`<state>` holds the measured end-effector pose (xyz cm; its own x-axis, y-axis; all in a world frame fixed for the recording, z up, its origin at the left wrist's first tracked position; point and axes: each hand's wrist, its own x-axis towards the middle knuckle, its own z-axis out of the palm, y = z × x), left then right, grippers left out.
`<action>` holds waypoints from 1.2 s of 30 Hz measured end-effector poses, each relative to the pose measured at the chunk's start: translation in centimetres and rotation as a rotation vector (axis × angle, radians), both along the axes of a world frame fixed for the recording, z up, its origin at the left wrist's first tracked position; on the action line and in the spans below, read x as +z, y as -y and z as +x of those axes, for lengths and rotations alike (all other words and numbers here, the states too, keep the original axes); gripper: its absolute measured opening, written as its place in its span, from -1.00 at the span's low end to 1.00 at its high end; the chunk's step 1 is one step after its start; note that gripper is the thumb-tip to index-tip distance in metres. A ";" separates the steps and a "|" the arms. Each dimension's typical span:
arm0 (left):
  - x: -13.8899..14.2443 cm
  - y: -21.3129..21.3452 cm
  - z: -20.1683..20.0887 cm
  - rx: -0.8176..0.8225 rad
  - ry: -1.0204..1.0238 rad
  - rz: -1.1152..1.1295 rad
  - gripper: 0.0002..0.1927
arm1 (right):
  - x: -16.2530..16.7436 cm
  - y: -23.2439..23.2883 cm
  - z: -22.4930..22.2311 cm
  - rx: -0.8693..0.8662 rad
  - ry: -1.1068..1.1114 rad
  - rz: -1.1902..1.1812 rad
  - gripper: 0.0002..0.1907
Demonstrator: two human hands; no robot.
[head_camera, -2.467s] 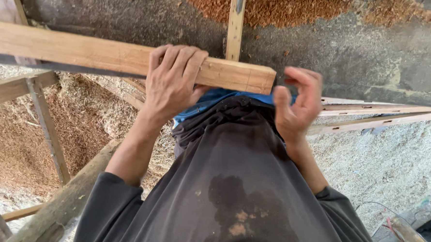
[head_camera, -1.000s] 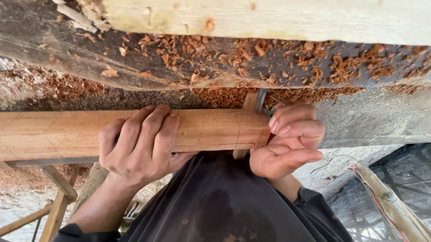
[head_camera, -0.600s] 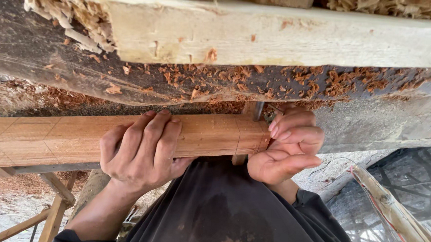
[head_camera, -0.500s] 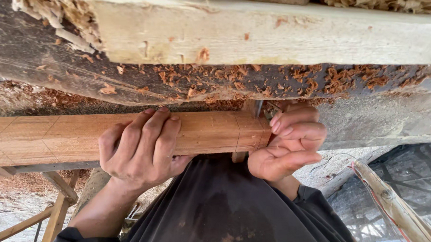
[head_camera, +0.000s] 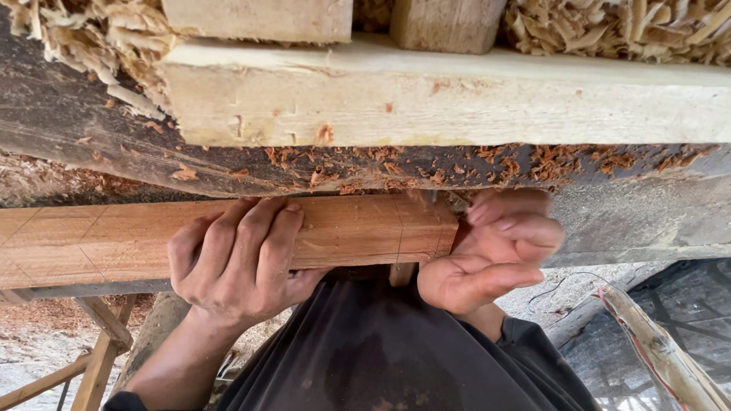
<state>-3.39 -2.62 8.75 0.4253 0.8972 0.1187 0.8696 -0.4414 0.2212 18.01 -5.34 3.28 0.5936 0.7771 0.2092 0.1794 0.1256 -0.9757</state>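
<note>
At the far left, a heap of pale curled wood shavings (head_camera: 77, 28) spills over the edge of a dark, weathered slab of bench (head_camera: 81, 135), and below it a long reddish-brown squared timber bar (head_camera: 76, 246) runs in from the left edge, marked with thin pencil lines (some slanted, some straight across). Under the bar, low at the left, thin pale wooden struts (head_camera: 100, 350) stand on ground dusted with sawdust. The left hand (head_camera: 236, 261) is wrapped over the bar from above, fingers curled down its near face and closed firmly round it, the thumb tucked beneath. Above the hand a broad pale sawn plank (head_camera: 436, 98) lies across the bench, with orange-brown chips (head_camera: 433, 167) scattered along the dark surface under its edge, and two pale blocks (head_camera: 448, 16) sit on top of it. The bar ends just right of centre, where its squared end meets the right hand (head_camera: 491, 256); that hand is cupped, fingers half folded, pressed against the end grain rather than gripping round it. A dark grey shirt (head_camera: 408, 363) fills the lower middle. At the lower right a rough pale pole (head_camera: 675, 367) slants away, well apart from both hands.
</note>
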 end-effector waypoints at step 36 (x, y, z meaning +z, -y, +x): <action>-1.1 0.4 0.0 -0.044 0.009 -0.037 -0.47 | 2.6 2.1 8.2 0.750 0.570 -0.312 -0.48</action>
